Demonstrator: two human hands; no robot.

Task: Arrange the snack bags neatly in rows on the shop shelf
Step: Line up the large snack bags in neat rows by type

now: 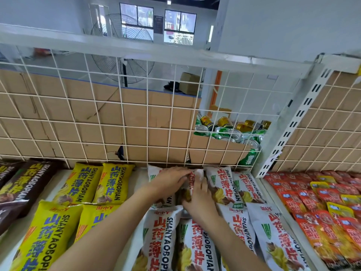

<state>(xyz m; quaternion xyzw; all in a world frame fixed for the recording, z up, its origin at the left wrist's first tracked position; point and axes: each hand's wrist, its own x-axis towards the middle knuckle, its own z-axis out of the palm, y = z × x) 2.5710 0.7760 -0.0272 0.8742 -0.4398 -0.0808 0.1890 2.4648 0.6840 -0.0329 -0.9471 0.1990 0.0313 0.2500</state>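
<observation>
White foil snack bag (192, 179) lay crooked in back row, straight-fingered left hand (171, 179) and right hand (197, 200) pressing it; yellow foil bags (115, 184) lay aligned.

My left hand (172, 179) and right hand (197, 200) cover most of the white bag (192, 178) in the far row; only a strip of its red print shows between them. The near yellow bags (45, 237) and near white bags (162, 241) run off the bottom edge. The brown bags (17, 190) are cut by the left edge, the red packets (316, 212) by the right, their print too small to read. Farther off, the cans (230, 130) sit half hidden in a cardboard box (213, 147).
</observation>
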